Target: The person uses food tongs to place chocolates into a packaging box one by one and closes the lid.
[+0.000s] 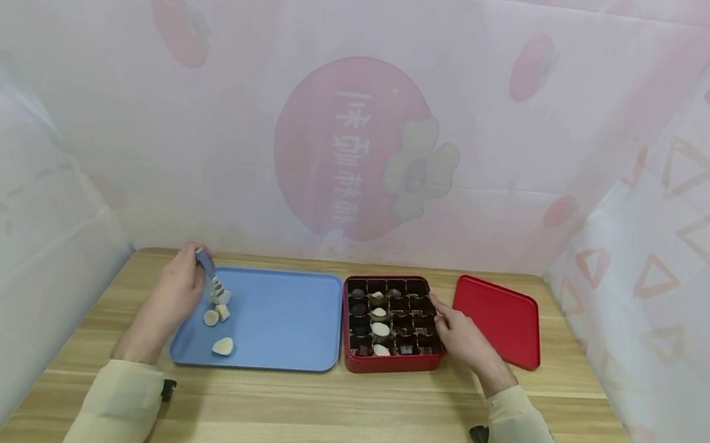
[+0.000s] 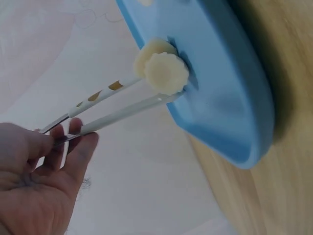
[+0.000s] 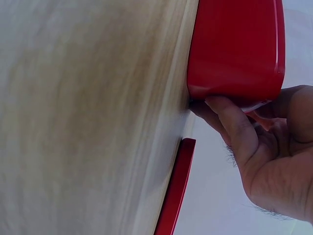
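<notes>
In the head view my left hand (image 1: pixel 180 282) holds a pair of slim tongs (image 1: pixel 212 277) over the left end of a blue tray (image 1: pixel 291 324). White arms with gold marks reach from my fingers to two cream-coloured, fluted chocolates (image 2: pixel 166 73) in the left wrist view; the tips are right at these pieces. Another white chocolate (image 1: pixel 223 346) lies nearer the tray's front edge. My right hand (image 1: pixel 463 340) grips the right side of a red box (image 1: pixel 391 362), fingers against its wall in the right wrist view. Dark and white chocolates sit in some of its compartments.
A red lid (image 1: pixel 501 322) lies to the right of the box on the wooden table (image 1: pixel 318 429). The box stands close against the tray's right edge. Printed white sheeting (image 1: pixel 228 126) hangs behind and at both sides.
</notes>
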Motion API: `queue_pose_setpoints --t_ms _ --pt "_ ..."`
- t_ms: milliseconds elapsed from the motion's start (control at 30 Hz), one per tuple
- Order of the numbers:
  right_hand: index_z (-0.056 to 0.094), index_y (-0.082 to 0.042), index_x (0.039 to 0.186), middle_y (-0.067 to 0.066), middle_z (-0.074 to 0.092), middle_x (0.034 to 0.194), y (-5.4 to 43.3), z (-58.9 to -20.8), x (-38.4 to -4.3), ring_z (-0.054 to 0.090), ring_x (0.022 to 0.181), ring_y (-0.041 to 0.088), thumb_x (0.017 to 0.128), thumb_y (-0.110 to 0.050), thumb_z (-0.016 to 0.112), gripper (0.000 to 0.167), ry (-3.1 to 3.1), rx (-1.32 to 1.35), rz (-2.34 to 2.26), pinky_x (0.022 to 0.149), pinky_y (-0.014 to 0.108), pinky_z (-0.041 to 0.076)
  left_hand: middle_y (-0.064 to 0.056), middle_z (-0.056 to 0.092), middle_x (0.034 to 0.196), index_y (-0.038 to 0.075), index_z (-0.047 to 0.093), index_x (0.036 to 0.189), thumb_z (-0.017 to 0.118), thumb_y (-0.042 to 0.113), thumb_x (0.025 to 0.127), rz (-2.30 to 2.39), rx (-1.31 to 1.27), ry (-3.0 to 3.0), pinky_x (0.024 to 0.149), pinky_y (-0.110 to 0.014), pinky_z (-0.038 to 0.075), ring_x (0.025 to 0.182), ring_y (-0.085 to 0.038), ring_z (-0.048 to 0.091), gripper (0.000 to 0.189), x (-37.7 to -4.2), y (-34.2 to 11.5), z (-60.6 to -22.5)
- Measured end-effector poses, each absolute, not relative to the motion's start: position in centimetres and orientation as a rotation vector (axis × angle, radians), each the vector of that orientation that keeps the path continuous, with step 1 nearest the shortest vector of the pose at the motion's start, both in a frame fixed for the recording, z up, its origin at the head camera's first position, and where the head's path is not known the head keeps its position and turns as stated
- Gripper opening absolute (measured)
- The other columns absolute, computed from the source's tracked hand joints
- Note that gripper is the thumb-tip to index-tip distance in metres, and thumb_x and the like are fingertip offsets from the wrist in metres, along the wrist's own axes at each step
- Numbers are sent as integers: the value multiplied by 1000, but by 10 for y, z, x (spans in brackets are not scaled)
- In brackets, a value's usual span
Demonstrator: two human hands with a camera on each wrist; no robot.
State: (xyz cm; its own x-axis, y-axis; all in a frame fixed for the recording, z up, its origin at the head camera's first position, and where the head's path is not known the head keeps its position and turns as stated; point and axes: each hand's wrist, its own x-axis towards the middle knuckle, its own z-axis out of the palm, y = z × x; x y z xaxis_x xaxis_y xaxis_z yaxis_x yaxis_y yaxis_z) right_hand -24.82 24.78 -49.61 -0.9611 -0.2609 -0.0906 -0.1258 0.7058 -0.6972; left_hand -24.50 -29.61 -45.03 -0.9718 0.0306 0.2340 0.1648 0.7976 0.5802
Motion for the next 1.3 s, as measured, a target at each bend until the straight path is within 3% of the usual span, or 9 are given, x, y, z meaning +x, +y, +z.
queue_pose_setpoints --t_ms 133,233,300,367,500,600,833,1067,1300 --pt "35 -5 183 -9 34 66 248 -496 -249 29 58 10 122 -7 47 62 2727 -317 -1097 54 22 32 -41 63 141 -11 37 152 34 -3 117 -1049 -152 -2867 104 -74 65 136 -66 67 36 -246 -297 -450" --pt "34 -4 183 -7 37 69 248 -496 -249 29 59 10 122 -6 47 62 2722 -321 -1098 54 21 32 -39 57 143 -10 28 154 46 -1 114 -1150 -162 -2895 90 -55 67 119 -56 70 45 -246 -297 -451" --pt "34 -3 182 -4 41 73 248 -497 -249 29 59 10 122 -6 47 62 2722 -326 -1099 54 21 32 -36 56 141 -9 26 152 51 5 118 -1186 -195 -2882 82 -40 62 110 -45 68 45 -246 -297 -454" --pt "34 -3 182 -2 44 78 248 -497 -249 29 59 10 122 -6 47 62 2723 -328 -1102 54 21 32 -34 58 137 -8 27 150 54 10 122 -1186 -225 -2855 79 -34 60 109 -41 70 43 -247 -296 -456" --pt "34 -3 182 -1 45 80 247 -497 -248 29 59 11 122 -6 47 62 2725 -327 -1098 54 22 32 -36 63 131 -11 31 148 50 8 124 -1101 -260 -2799 92 -50 73 118 -52 76 36 -251 -296 -462" --pt "34 -3 182 -4 41 74 247 -496 -248 29 59 10 121 -6 47 62 2728 -327 -1092 55 22 32 -37 65 131 -11 36 147 50 4 123 -1042 -247 -2785 104 -67 71 127 -59 74 31 -251 -295 -462" --pt "34 -4 182 -8 36 69 247 -496 -249 29 59 10 121 -5 46 63 2731 -324 -1091 55 22 32 -38 76 128 -4 54 136 53 6 124 -967 -219 -2792 87 -57 72 115 -52 80 17 -245 -288 -459" --pt "34 -3 182 -6 37 70 247 -496 -248 29 59 10 121 -5 46 63 2732 -324 -1089 55 22 32 -32 78 138 -1 61 135 53 1 122 -1031 -139 -2749 112 -72 67 133 -57 76 16 -245 -279 -462" --pt "35 -3 182 -6 38 71 247 -496 -248 29 58 10 121 -5 46 62 2731 -324 -1087 54 21 32 -28 79 136 4 65 129 54 -5 117 -1138 -111 -2690 120 -73 62 142 -55 72 18 -247 -259 -460"
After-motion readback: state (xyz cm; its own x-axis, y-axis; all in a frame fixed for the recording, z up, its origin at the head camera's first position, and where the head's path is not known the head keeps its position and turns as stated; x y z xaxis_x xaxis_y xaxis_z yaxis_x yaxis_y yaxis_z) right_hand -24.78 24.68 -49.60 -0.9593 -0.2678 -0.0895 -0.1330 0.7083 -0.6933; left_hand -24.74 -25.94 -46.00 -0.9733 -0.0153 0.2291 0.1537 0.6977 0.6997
